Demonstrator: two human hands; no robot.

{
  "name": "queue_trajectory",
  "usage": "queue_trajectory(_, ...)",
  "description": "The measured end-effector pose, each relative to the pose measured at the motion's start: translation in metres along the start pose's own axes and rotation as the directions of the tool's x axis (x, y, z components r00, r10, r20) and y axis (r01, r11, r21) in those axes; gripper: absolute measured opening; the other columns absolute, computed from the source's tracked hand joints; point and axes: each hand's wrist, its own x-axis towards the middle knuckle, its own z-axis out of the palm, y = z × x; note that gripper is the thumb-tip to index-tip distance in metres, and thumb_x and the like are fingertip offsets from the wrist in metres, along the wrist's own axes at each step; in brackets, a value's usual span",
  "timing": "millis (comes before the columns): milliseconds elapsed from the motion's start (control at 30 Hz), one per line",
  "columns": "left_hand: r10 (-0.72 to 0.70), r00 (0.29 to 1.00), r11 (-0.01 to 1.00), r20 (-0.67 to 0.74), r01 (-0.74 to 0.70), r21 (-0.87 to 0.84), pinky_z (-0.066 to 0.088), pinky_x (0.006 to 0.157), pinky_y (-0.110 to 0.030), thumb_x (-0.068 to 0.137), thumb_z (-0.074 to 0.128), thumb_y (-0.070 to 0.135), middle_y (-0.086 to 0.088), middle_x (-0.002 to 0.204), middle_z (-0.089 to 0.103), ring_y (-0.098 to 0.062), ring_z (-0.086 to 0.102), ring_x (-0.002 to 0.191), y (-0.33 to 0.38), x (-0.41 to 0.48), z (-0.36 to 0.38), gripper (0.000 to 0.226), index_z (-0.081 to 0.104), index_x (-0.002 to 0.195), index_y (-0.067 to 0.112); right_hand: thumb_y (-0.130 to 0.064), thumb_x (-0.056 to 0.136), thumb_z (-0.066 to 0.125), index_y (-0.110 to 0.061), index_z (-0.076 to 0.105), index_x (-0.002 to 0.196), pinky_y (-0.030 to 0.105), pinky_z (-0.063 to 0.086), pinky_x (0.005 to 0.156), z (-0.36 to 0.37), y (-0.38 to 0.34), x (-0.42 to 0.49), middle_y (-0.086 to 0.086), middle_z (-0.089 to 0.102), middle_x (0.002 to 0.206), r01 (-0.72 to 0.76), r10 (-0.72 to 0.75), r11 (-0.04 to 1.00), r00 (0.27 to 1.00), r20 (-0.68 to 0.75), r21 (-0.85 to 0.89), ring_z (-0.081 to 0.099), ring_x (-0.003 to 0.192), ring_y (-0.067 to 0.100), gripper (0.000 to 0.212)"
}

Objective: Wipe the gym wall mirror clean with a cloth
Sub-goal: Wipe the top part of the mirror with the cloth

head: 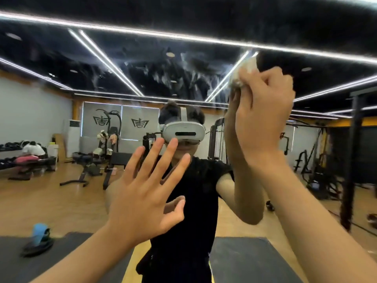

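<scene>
Your left hand (146,193), lower centre, is held flat with fingers spread. Your right hand (263,115), raised at upper right, grips the cloth (242,72).

white light strips (106,58) are glowing across a black ceiling (183,23). two grey banners (102,119) are hanging on the far wall, with a white standing air conditioner (73,135) just to their left. a person in a white top (33,150) is bending over near a dumbbell rack (10,148) at far left. a weight bench (85,160) is standing on the wooden floor (51,201), and a blue object (39,231) is sitting on a dark mat (71,252) at lower left.
</scene>
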Motion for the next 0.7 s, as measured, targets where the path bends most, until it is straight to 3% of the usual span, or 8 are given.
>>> queue_trajectory(67,0.002,1.0,1.0,-0.011,-0.002,-0.001,0.018,0.128,-0.06,0.086,0.057,0.052,-0.017,0.174,0.022,-0.039,0.021,0.16,0.0,0.001,0.0,0.085,0.04,0.162,0.017,-0.01,0.103,0.057,-0.013,0.078,0.112,0.033,0.038,0.076,-0.024,-0.004,-0.06,0.007,0.062,0.092,0.01,-0.013,0.998,0.999,0.045,0.061,0.052,0.084,0.025,0.023)
queue_trajectory(200,0.01,1.0,1.0,-0.004,-0.01,-0.008,0.021,0.127,-0.061,0.086,0.058,0.051,-0.017,0.174,0.022,-0.039,0.022,0.16,0.0,0.001,0.001,0.085,0.04,0.162,0.017,0.006,0.092,0.071,-0.013,0.076,0.121,0.043,0.04,0.071,-0.054,-0.002,-0.13,0.008,0.066,0.092,0.006,-0.009,1.0,0.988,0.152,0.021,0.053,0.075,0.029,0.035)
queue_trajectory(367,0.019,1.0,1.0,-0.001,-0.019,-0.022,0.019,0.127,-0.061,0.086,0.058,0.052,-0.017,0.174,0.021,-0.038,0.019,0.161,-0.001,0.0,0.001,0.086,0.038,0.163,0.017,-0.005,0.097,0.057,-0.011,0.077,0.104,0.036,0.035,0.07,-0.026,-0.014,-0.056,0.01,0.062,0.086,0.095,-0.097,0.995,0.989,0.109,0.027,0.052,0.078,0.029,0.022)
queue_trajectory(533,0.019,1.0,1.0,0.011,-0.019,-0.024,0.016,0.129,-0.059,0.085,0.058,0.053,-0.015,0.174,0.02,-0.037,0.019,0.161,0.0,0.0,0.002,0.087,0.038,0.163,0.018,-0.007,0.094,0.058,-0.015,0.078,0.097,0.029,0.035,0.076,0.023,-0.028,0.044,0.005,0.064,0.093,0.033,-0.034,0.998,0.999,-0.025,-0.045,0.052,0.085,0.021,0.022)
queue_trajectory(700,0.009,1.0,0.998,0.006,-0.009,-0.055,0.017,0.128,-0.058,0.083,0.062,0.054,-0.014,0.174,0.021,-0.035,0.019,0.162,0.0,-0.001,0.005,0.091,0.038,0.164,0.02,-0.015,0.102,0.054,-0.013,0.076,0.108,0.034,0.042,0.075,0.0,-0.035,-0.023,0.005,0.062,0.097,-0.05,0.051,0.999,0.998,0.03,-0.007,0.05,0.089,0.021,0.023)
